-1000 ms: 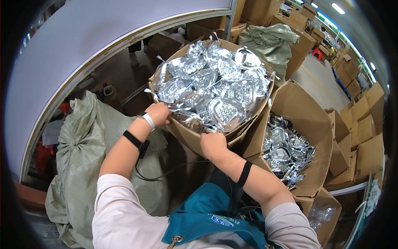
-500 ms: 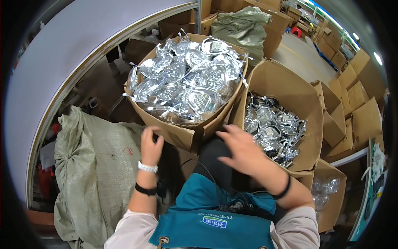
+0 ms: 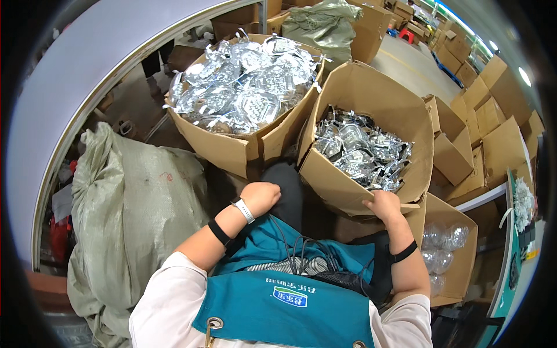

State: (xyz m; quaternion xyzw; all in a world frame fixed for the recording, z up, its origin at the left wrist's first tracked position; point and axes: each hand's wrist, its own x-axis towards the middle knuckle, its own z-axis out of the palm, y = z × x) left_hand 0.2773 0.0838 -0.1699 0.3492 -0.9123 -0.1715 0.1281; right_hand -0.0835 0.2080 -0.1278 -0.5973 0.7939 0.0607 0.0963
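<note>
My right hand is closed on the near rim of a cardboard box, thumb over the edge. Inside that box lies a heap of shiny silver lamp-like parts with dark bits among them. My left hand is curled into a fist against my dark-clad knee, and no object shows in it. Beyond that hand stands another cardboard box, piled above its rim with clear and silver lamp-like units with thin wires and white connectors.
A bulging woven sack leans at my left, beside a pale curved panel. Another sack stands behind the boxes. At my right, a box holds clear round plastic pieces, with a green-edged table beyond.
My right hand has moved right and taken hold of the box rim. The left hand has moved right onto my knee and curled up. Both boxes appear shifted left and up in view.
</note>
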